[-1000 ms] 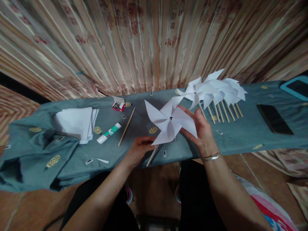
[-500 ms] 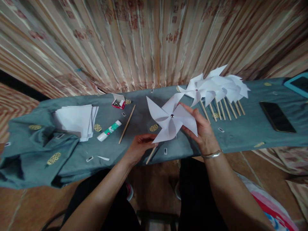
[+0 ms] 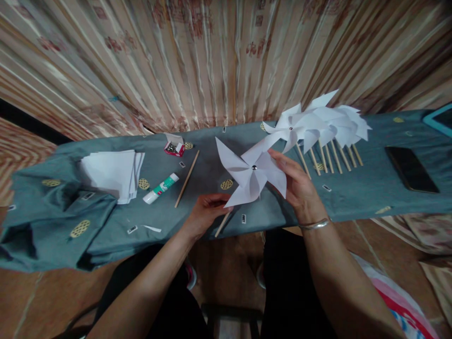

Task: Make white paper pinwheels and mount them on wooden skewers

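A white paper pinwheel [image 3: 243,172] with a shiny round pin at its centre is held over the near edge of the cloth. My left hand [image 3: 206,214] closes on its wooden stick [image 3: 222,225], just under the lower left blade. At the right-hand blades, my right hand [image 3: 298,181] curls around the paper, with some fingertips hidden behind it. Left of the pinwheel lie a loose wooden stick [image 3: 187,179], a glue stick [image 3: 161,188] and a small open red box [image 3: 174,145] of metal pins.
Finished pinwheels [image 3: 321,122] overlap in a row at the back right. A stack of white paper [image 3: 109,174] lies on the left of the grey-green cloth [image 3: 261,219]. On the right are a dark phone [image 3: 411,169] and a blue-edged device [image 3: 443,123]. A curtain [image 3: 212,66] hangs behind.
The pinwheel's blades have turned slightly, and my right hand has shifted a little to the right. My left hand keeps its hold. The whole view has moved slightly.
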Tool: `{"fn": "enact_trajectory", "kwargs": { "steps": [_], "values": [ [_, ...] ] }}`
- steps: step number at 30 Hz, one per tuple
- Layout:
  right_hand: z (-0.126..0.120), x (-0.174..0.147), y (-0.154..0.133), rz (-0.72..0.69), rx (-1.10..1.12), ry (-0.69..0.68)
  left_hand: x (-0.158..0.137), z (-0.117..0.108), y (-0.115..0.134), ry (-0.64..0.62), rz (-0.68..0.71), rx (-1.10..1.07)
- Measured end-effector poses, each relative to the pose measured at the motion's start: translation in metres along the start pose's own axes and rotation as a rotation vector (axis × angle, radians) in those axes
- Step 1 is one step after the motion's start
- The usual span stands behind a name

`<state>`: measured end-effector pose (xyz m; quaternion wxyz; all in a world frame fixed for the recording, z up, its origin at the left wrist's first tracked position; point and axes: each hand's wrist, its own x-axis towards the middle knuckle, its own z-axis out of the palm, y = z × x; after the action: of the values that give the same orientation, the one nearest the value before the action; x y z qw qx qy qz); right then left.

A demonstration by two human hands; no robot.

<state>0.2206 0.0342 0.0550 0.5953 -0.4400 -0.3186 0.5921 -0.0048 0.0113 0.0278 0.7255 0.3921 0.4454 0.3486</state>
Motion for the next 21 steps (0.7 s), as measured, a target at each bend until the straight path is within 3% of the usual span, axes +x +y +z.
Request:
{"fn": "enact_trajectory", "kwargs": {
  "steps": [21],
  "values": [
    [0.0035,-0.0020,0.0006,0.018,-0.050,-0.022,-0.0007,-0.0020,-0.0005,-0.004,0.037,0.052]
  ]
}}
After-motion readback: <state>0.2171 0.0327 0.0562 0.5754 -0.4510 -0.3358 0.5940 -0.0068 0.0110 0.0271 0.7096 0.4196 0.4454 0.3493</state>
